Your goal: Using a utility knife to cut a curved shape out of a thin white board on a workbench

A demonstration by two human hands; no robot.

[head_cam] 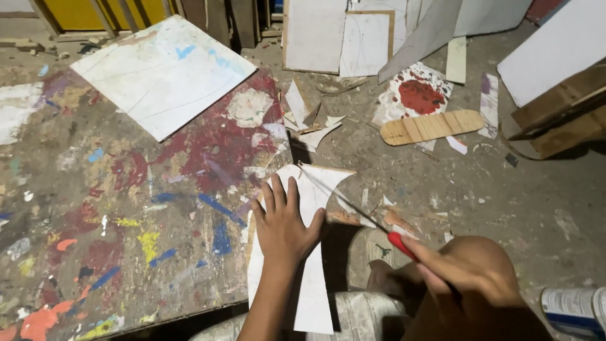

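I see the left hand [282,228] pressed open-palmed on a thin, stiff white panel [315,284] overhanging the desk [95,208], right hand [464,268] closed around a red-handled blade [360,215]; light, likely brittle, best steadied near the cut.

Panel [314,278] on table [95,208] – saw [353,205] right.

White board [314,252], red-handled saw [401,244], table [95,221] splattered red, blue, yellow, perhaps orange.
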